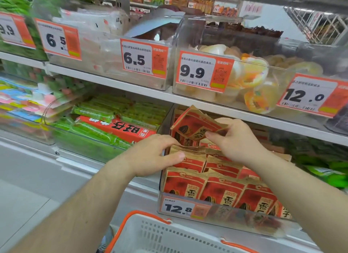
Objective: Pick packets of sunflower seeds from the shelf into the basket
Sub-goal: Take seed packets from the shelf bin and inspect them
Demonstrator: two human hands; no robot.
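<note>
Red and tan packets of sunflower seeds (222,185) stand in rows in a clear bin (244,224) on the lower shelf. My right hand (237,139) pinches one packet (194,124) by its lower edge and holds it tilted above the bin. My left hand (156,154) grips the top of another packet (188,154) that still stands in the bin's left row. A white basket (160,235) with an orange rim sits below the bin at the bottom of the view; what lies inside it is hidden.
Green snack packs and a red box (120,128) fill the bin to the left. The shelf above carries clear bins of jelly cups (250,77) and price tags (203,71). A 12.8 tag (178,208) hangs on the seed bin's front.
</note>
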